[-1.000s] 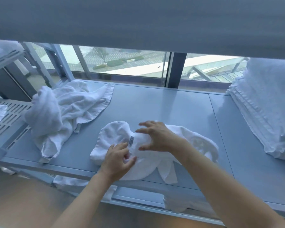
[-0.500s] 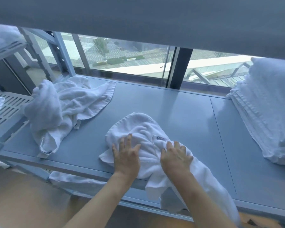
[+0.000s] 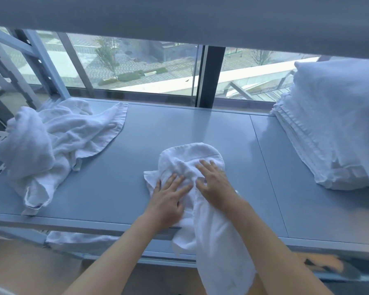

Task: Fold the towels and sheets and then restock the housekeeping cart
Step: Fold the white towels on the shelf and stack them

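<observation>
A grey-blue shelf top [image 3: 179,128] is spanning the view, with a window [image 3: 136,67] running along its 12 o'clock edge. At 3 o'clock a tall stack of folded white linens [image 3: 328,128] is sitting on the shelf top, well apart from the hands. At 9 o'clock a crumpled white towel [image 3: 58,145] is lying in a heap, one corner spreading toward 12 o'clock. Near the middle, toward 6 o'clock, a white towel [image 3: 200,220] is lying bunched on the surface, its lower end hanging over the front edge. The left hand [image 3: 168,201] is pressing flat on this towel's 9 o'clock side, fingers straight and slightly spread. The right hand [image 3: 215,184] is pressing on it just beside, fingers straight and spread wide, pointing toward 11 o'clock. Neither hand is curling round the cloth.
</observation>
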Tool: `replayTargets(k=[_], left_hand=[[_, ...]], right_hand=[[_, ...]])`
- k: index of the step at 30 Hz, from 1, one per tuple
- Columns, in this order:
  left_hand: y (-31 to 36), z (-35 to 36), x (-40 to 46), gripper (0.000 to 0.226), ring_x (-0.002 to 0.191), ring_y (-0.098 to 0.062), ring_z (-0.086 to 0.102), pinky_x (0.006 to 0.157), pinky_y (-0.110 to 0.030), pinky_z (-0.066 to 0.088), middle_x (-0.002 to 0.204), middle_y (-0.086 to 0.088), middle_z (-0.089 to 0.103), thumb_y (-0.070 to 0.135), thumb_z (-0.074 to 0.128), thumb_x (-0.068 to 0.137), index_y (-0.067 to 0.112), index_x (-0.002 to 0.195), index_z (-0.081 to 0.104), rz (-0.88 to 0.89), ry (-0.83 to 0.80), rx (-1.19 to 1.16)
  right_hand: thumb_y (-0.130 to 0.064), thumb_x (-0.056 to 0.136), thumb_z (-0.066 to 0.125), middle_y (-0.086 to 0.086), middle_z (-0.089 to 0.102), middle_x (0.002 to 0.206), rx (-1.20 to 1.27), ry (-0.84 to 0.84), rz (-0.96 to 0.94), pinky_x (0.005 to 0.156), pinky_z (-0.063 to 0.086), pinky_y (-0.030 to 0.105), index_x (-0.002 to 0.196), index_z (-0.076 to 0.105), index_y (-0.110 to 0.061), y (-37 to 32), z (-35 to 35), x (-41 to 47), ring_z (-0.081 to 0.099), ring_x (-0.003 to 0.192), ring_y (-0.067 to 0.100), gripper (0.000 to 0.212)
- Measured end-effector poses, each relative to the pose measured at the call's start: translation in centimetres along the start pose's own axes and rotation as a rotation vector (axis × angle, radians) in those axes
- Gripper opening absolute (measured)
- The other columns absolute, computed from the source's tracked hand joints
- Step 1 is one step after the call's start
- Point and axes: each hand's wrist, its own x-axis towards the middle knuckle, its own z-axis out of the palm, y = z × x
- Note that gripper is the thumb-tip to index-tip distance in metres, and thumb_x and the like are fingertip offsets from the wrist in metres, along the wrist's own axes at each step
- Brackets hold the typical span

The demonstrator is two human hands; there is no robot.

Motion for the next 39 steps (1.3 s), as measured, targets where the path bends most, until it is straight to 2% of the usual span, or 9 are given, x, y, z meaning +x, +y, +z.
replayTargets(k=[4, 8, 11, 13, 16, 23, 32, 36, 39], left_hand=[[-1.2, -0.2, -0.8, 0.072, 0.156, -0.004, -0.009, 0.125, -0.055, 0.006, 0.17, 0.015, 0.011, 0.028, 0.039, 0.084, 0.043, 0.154, 0.038, 0.102, 0.022, -0.049], [-3.4, -0.2, -2.2, 0.069, 0.159, -0.019, -0.002, 0.125, -0.05, 0.011, 0.172, 0.007, 0.005, 0.04, 0.06, 0.091, 0.043, 0.156, 0.035, 0.076, 0.207, -0.132], [-4.7, 0.0, -3.5, 0.078, 0.159, -0.016, -0.006, 0.124, -0.052, 0.005, 0.172, 0.009, -0.004, 0.062, 0.043, 0.096, 0.037, 0.163, 0.011, -0.048, 0.206, -0.102], [-5.2, 0.0, -3.9, 0.08, 0.158, -0.014, -0.005, 0.124, -0.049, -0.001, 0.172, 0.008, -0.004, 0.065, 0.03, 0.096, 0.032, 0.164, 0.004, -0.093, 0.183, -0.062], [-5.8, -0.3, -3.8, 0.076, 0.159, -0.016, -0.003, 0.126, -0.048, -0.006, 0.172, 0.007, -0.001, 0.057, 0.021, 0.095, 0.027, 0.165, 0.011, -0.126, 0.1, 0.021], [-6.1, -2.3, -3.7, 0.086, 0.157, -0.009, -0.011, 0.126, -0.042, -0.013, 0.171, 0.011, -0.003, 0.043, 0.046, 0.083, 0.035, 0.163, 0.016, -0.016, -0.081, -0.023], [-8.8, -3.8, -8.6, 0.102, 0.155, 0.0, -0.007, 0.128, -0.044, -0.004, 0.169, 0.019, 0.009, 0.012, 0.05, 0.065, 0.041, 0.16, 0.027, 0.182, -0.139, -0.135], [-10.5, -4.3, -9.5, 0.101, 0.156, -0.002, -0.002, 0.128, -0.042, -0.004, 0.169, 0.018, 0.015, -0.001, 0.047, 0.067, 0.044, 0.157, 0.033, 0.149, -0.155, -0.131], [-9.8, -4.5, -9.2, 0.102, 0.158, -0.01, -0.001, 0.128, -0.043, -0.004, 0.17, 0.019, 0.005, -0.006, 0.042, 0.076, 0.048, 0.159, 0.019, 0.06, -0.16, 0.047]], right_hand=[[-0.043, 0.108, 0.042, -0.004, 0.014, 0.172, 0.0, -0.104, 0.022, 0.127, 0.001, 0.041, 0.161, 0.03, -0.025, 2.2, 0.8, 2.6, 0.004, 0.159, 0.019, 0.057], [-0.047, 0.108, 0.036, -0.003, 0.009, 0.172, -0.098, -0.034, 0.042, 0.126, -0.002, 0.039, 0.163, 0.023, -0.031, 4.1, 2.0, 1.8, 0.002, 0.159, 0.019, 0.059], [-0.046, 0.108, 0.034, -0.003, 0.008, 0.172, -0.116, 0.018, 0.078, 0.127, -0.001, 0.039, 0.163, 0.02, -0.033, 5.5, 2.2, -0.1, 0.002, 0.159, 0.017, 0.058], [-0.049, 0.108, 0.032, -0.004, 0.007, 0.172, -0.126, 0.028, 0.111, 0.127, -0.002, 0.039, 0.163, 0.018, -0.034, 6.4, 1.9, -1.3, 0.001, 0.159, 0.016, 0.059], [-0.049, 0.107, 0.034, -0.006, 0.005, 0.172, -0.141, 0.041, 0.155, 0.126, -0.002, 0.039, 0.163, 0.019, -0.033, 7.5, 1.1, -2.8, 0.0, 0.158, 0.013, 0.06], [-0.041, 0.105, 0.04, -0.008, 0.002, 0.172, -0.114, 0.04, 0.2, 0.127, -0.002, 0.039, 0.163, 0.014, -0.036, 7.5, 0.7, -7.7, -0.003, 0.158, 0.01, 0.064], [-0.049, 0.102, 0.051, -0.018, 0.002, 0.169, -0.013, 0.011, 0.246, 0.126, -0.006, 0.036, 0.162, 0.021, -0.039, 5.1, 2.2, -15.9, -0.006, 0.156, 0.002, 0.067], [-0.047, 0.107, 0.042, -0.016, 0.009, 0.17, 0.001, 0.069, 0.322, 0.127, -0.003, 0.04, 0.162, 0.024, -0.033, 3.7, 3.4, -16.7, -0.001, 0.156, 0.003, 0.06], [-0.044, 0.108, 0.039, -0.013, 0.008, 0.171, -0.078, 0.081, 0.368, 0.127, -0.003, 0.04, 0.164, 0.019, -0.028, 3.4, 4.1, -15.4, -0.001, 0.157, 0.007, 0.061]])
